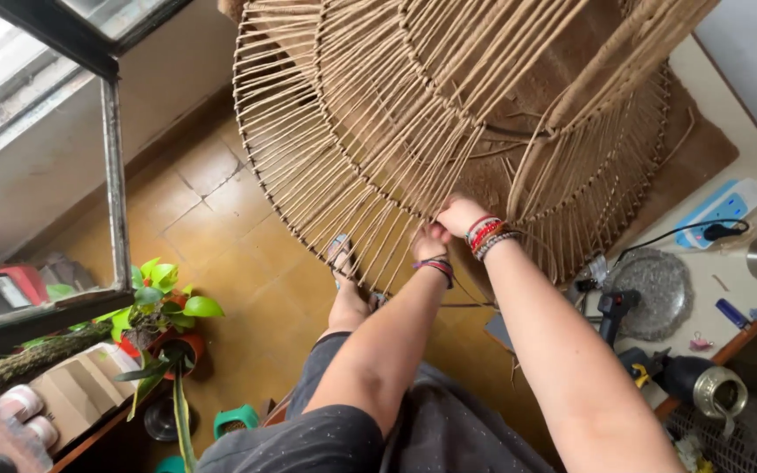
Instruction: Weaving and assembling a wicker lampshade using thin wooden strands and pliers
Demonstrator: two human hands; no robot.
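A large round frame (326, 158) wrapped with tan cord fills the top of the view, its strands running like spokes between rings. My right hand (459, 213) pinches the cord strands near the lower rim of the frame, fingers closed on them. Just below and to its left, my left hand (429, 243) also grips strands of the same cord. Both wrists wear several bead and thread bracelets. My leg and sandalled foot (341, 258) show below the frame, over the tiled floor.
A table (746, 158) at right holds a brown mat, a blue-and-white power strip (718, 210), a grey round plate (654, 289), a glue gun and metal cups. At left stand a potted green plant (164, 302), a dark window frame and cardboard.
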